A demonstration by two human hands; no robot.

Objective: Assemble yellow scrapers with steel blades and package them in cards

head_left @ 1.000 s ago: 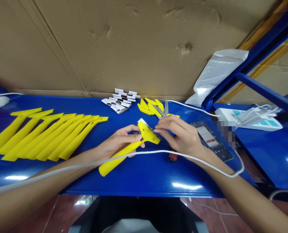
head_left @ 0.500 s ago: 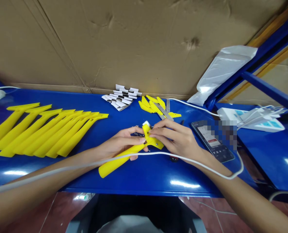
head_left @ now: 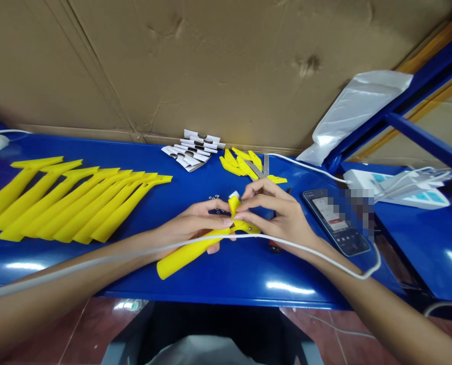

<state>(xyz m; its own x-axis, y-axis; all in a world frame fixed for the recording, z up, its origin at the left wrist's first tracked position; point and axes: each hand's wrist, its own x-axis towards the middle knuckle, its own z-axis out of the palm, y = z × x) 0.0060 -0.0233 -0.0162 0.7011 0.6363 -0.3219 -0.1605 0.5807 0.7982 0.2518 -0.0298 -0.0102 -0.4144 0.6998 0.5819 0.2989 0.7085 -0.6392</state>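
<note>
My left hand (head_left: 201,223) is closed around the neck of a yellow T-shaped handle (head_left: 189,253), whose thick grip points down and left. Fingers of my right hand (head_left: 277,208) pinch at the handle's head, near its upper arm. That arm ends in a whitish tip, and a small metal screw shows on the lower arm. Whether a small part sits between my right fingertips is hidden. Tiny metal rings, perhaps nuts (head_left: 212,197), lie on the blue table just behind my left hand. A red and black tool end (head_left: 274,247) pokes out beneath my right hand.
Several yellow T-shaped handles (head_left: 77,203) lie in a row at left. Folded white sleeves (head_left: 193,151), yellow flat pieces (head_left: 233,163) and metal strips (head_left: 266,165) lie at the back. A phone (head_left: 336,223) and power strip (head_left: 396,187) are at right. A white cable (head_left: 309,256) crosses before my hands.
The handle's head has tilted, so its lower arm now shows more edge-on. My right fingers have shifted up along the upper arm. More of the tiny rings show behind my left hand.
</note>
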